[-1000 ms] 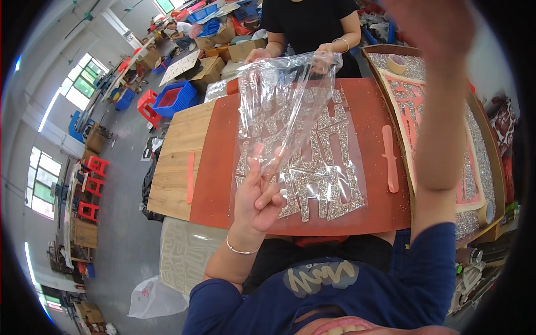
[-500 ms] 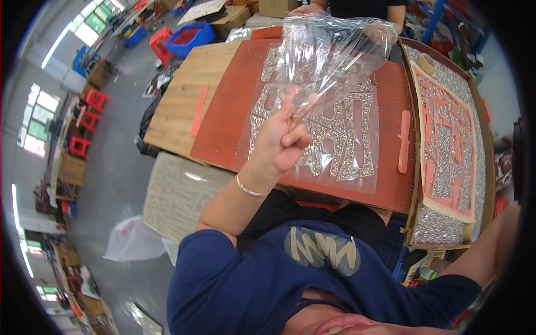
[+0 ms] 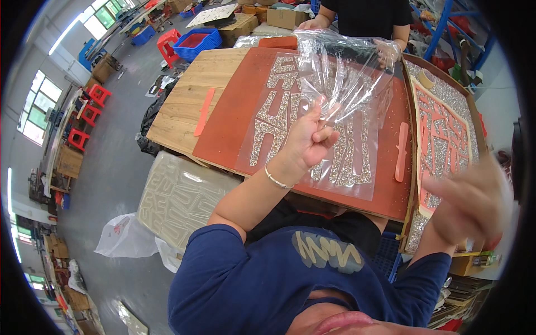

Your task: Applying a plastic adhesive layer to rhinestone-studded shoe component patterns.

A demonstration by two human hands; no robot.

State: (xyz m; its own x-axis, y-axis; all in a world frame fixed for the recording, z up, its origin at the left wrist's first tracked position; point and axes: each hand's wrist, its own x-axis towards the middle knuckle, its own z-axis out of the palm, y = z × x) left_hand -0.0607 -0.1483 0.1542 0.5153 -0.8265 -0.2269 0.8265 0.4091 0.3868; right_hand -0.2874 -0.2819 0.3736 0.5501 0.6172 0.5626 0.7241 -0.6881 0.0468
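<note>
My left hand [image 3: 309, 140] pinches the near edge of a clear plastic film [image 3: 340, 70] above the table's middle. A co-worker's hands [image 3: 387, 54] hold the film's far side, so it hangs creased between us. Beneath it, a transparent sheet [image 3: 364, 192] lies flat on the reddish-brown board [image 3: 220, 131]. Glittering rhinestone shapes [image 3: 262, 134] are laid out on that sheet, partly covered by the film and my left hand. My right hand [image 3: 472, 195] is raised at the right, in front of the stone-filled tray [image 3: 414, 237]; motion smears its fingers.
A pink template [image 3: 466, 134] rests on the stones in the tray. Pink strips [image 3: 205, 111] lie at both sides of the board. Left of me are a patterned pale sheet [image 3: 173, 195] and a white plastic bag [image 3: 125, 237]. Blue bins [image 3: 196, 44] stand beyond the table.
My left hand has moved a little to the right, still pinching the film. My right hand has come up into view from the right edge. The view has shifted slightly.
</note>
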